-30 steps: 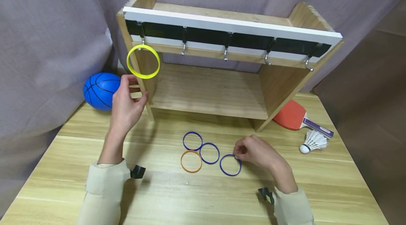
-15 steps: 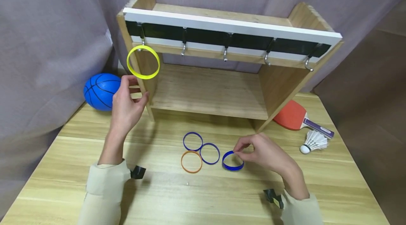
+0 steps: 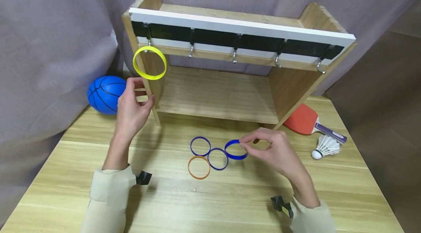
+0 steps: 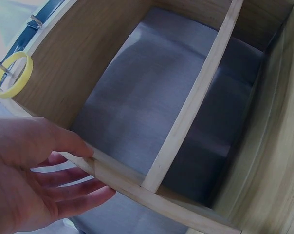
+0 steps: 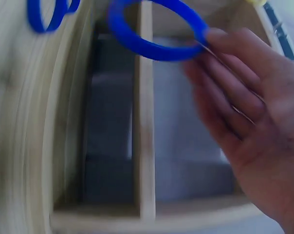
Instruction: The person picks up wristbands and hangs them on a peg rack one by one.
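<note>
A blue ring (image 3: 236, 157) is pinched at its right edge between the thumb and fingertips of my right hand (image 3: 279, 149), raised over the table in front of the shelf. The right wrist view shows the same ring (image 5: 147, 49) held away from the palm. My left hand (image 3: 133, 110) grips the left side panel of the wooden shelf (image 3: 217, 92), thumb and fingers on either side of the board in the left wrist view. Above that hand, a yellow ring (image 3: 150, 77) hangs on the leftmost hook. Two blue rings and an orange ring (image 3: 198, 178) lie flat on the table.
Several metal hooks (image 3: 234, 56) line the white and black strip across the shelf's top front. A blue ball (image 3: 106, 96) sits left of the shelf. To the right lie a red paddle (image 3: 300, 119) and a shuttlecock (image 3: 325, 147).
My right hand has lifted the blue ring off the table and carried it away from me, slightly left. The left hand has stayed on the shelf panel.
</note>
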Demonstrator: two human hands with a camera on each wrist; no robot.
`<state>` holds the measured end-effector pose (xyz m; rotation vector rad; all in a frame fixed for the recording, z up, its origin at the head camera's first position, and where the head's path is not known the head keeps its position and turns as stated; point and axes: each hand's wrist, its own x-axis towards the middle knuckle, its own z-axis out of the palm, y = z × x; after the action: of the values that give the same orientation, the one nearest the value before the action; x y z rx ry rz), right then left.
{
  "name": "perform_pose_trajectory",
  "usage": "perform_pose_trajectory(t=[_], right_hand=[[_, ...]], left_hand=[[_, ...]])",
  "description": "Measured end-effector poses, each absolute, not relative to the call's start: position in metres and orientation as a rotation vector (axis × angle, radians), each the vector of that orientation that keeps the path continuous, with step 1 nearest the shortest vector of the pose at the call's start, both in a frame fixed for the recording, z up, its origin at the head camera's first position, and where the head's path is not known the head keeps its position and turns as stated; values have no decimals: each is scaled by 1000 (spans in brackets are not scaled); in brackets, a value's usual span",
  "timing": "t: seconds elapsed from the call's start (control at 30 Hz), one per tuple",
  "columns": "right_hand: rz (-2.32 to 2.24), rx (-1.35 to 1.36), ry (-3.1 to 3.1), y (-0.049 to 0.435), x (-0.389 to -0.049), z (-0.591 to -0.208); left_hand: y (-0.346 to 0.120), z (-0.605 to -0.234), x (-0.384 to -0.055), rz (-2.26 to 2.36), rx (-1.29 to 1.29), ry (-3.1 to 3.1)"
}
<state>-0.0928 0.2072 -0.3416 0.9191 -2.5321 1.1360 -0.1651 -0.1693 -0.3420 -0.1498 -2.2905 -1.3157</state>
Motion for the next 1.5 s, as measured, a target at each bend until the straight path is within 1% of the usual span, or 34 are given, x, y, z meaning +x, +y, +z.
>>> perform_pose_trajectory(t=[0.13,0.23,0.37,0.47,0.6,0.8,1.13,1.5], right_hand=[[1429,807,-2297,173,-87,-314],[1777,715,-2122,145,-89,-291],[2293,587,-1769,116,-106,-270],[2510,503,-1489,98,-120,-260],[2522,450,-1308,78,-130,-254],[2477,348,-1236,62,-139,-252],[2466,295,-1250,58,-146,-256],[2425,296,-1318,58,-149,-261]], left_hand=[[-169,-341,-166,-1321,-157,-2285],[-169,-341,-165,-1314,-153,-2277],[-170,-342,-165,-1317,-152,-2266],[-169,-342,-165,-1319,-159,-2268],[-168,-343,-166,-1315,-165,-2271],[-168,-342,-166,-1315,-163,-2267],[-169,-342,-164,-1309,-154,-2272],[-169,-343,-165,-1303,-147,-2274]])
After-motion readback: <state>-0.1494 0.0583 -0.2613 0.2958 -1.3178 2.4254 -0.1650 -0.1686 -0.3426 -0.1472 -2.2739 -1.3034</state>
